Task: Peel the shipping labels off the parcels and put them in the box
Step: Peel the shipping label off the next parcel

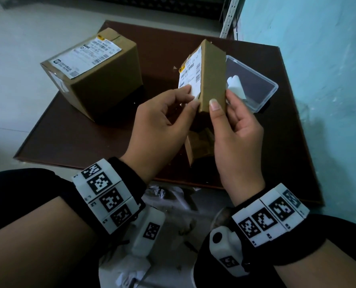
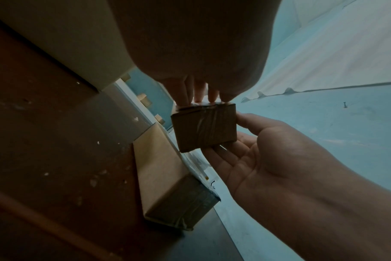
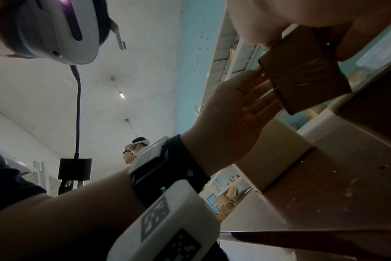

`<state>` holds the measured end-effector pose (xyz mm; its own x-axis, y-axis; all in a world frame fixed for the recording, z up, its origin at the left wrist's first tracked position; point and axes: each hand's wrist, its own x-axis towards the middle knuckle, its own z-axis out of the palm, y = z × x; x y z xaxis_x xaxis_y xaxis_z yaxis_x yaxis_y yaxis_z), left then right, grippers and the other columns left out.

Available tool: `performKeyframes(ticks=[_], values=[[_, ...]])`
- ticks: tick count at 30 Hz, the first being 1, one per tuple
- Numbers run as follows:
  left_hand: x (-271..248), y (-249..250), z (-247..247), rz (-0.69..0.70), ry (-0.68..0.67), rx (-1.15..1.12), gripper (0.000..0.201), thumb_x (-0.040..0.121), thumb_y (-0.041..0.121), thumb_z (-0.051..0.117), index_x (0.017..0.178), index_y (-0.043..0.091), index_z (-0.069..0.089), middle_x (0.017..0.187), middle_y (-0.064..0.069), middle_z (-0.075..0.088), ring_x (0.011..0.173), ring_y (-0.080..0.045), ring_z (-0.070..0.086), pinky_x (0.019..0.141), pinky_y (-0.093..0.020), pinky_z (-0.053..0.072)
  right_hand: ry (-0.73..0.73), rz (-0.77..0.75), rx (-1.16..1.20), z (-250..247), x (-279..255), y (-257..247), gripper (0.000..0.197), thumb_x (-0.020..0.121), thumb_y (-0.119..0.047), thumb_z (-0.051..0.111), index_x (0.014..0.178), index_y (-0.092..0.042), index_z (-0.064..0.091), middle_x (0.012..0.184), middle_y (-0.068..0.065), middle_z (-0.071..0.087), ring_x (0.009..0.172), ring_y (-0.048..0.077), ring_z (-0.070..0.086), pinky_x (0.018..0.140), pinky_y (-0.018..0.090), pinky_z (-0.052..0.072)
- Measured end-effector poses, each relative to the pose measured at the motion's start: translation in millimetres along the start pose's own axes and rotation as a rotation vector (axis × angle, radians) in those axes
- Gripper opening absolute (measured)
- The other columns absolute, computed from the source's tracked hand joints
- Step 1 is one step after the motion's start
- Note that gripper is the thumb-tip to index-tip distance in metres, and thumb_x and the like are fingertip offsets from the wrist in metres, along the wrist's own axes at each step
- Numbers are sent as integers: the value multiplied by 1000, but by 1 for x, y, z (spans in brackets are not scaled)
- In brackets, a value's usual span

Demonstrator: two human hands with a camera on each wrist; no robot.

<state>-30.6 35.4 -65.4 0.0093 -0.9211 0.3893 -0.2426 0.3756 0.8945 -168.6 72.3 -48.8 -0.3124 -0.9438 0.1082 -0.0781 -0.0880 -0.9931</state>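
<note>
right hand [image 1: 235, 129] gripping small parcel [image 1: 211, 80] above worktop [image 1: 89, 132], left hand [image 1: 162, 119] pinching its label [image 1: 190, 79] corner, clear box [image 1: 256, 84] lying beside

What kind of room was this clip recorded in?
Probably a parcel storeroom or small depot: metal shelving holding cartons, labelled cardboard parcels on a low brown table, bare painted walls, and a second headset wearer behind.
</note>
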Motion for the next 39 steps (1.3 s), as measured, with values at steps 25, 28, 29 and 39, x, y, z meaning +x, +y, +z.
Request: performKeyframes(ticks=[25, 28, 29, 39], values=[[-5, 4, 2, 294, 67, 164, 17, 96, 4, 74, 112, 3, 79, 106, -3, 77, 101, -5, 71, 91, -17, 54, -48, -12, 74, 7, -2, 15, 65, 105, -30, 69, 162, -12, 42, 157, 7, 57, 143, 15, 58, 115, 46, 54], [-6, 4, 1, 221, 79, 104, 20, 94, 7, 76, 113, 5, 78, 103, 1, 77, 99, -3, 74, 92, -20, 57, -41, -10, 65, 7, -4, 17, 68, 104, -34, 70, 161, -13, 42, 155, 7, 58, 142, 16, 59, 114, 48, 54], [-6, 5, 1, 205, 74, 90, 20, 94, 8, 77, 114, 5, 77, 103, 2, 77, 99, -1, 74, 91, -19, 57, -41, -12, 63, 7, -4, 17, 68, 103, -36, 70, 161, -13, 42, 155, 7, 58, 142, 17, 59, 114, 49, 54], [3, 6, -5, 125, 46, 41, 14, 93, 10, 79, 104, 3, 75, 96, -1, 77, 90, -10, 76, 84, -30, 63, -54, -41, -14, 7, -3, 17, 59, 106, -38, 65, 157, -16, 44, 151, 3, 60, 138, 12, 60, 114, 44, 53]])
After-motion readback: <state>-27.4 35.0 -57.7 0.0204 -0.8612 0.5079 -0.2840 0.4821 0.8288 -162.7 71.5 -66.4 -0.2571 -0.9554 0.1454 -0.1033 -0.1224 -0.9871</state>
